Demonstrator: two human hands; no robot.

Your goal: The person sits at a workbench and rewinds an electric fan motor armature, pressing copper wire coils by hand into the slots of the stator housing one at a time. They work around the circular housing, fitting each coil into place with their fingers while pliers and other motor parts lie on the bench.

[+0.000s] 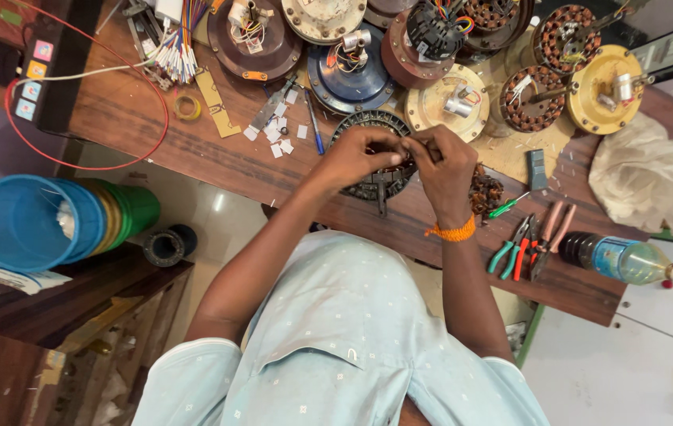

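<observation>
Stator: dark round stator [374, 154] lay on the wooden bench [194, 150], near its front edge, under both hands.
Left hand: left hand [356, 156] rested over the stator's middle, fingers curled and pinched at its upper rim; what they gripped was too small to tell.
Right hand: right hand [445, 170] met the left at the same spot, fingers bunched tight, an orange thread band [452, 232] on the wrist.
Close by: copper-wound scrap [485, 192] sat just beside the right hand, a green screwdriver [508, 207] past it, then pliers [530, 246] and a plastic bottle [628, 259] toward the bench edge.
Behind: blue motor housing [350, 69], cream housing [447, 99] and other fan motor parts crowded the far side, touching or nearly so; paper bits [277, 134] and a blue pen [314, 126] lay to the left.
Edges: bench front ran diagonally just below the hands; stacked plastic stools [52, 221] stood on the floor, well apart.
Open room: bare wood stretched left, ringed by a red wire [164, 118].
</observation>
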